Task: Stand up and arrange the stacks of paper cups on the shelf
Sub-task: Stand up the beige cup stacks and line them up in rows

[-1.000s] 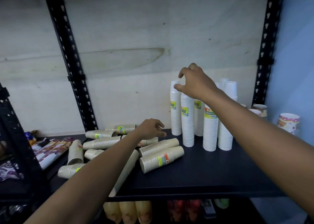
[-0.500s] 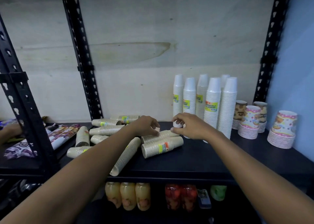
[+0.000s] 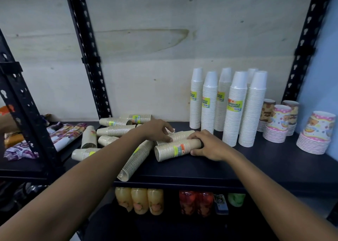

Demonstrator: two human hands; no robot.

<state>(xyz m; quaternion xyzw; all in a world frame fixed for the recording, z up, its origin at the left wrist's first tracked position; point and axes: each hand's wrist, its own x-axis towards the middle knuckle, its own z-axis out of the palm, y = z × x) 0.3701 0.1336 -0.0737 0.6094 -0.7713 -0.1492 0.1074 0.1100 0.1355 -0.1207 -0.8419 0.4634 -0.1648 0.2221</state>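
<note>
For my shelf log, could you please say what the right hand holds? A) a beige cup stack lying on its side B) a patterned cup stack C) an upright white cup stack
A: the right hand curls round the narrow end of the beige cup stack lying flat on the shelf.

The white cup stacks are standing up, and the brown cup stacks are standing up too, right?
Not quite. The white cup stacks are standing up, but the brown cup stacks are not. The head view shows them lying on their sides on the shelf.
</note>
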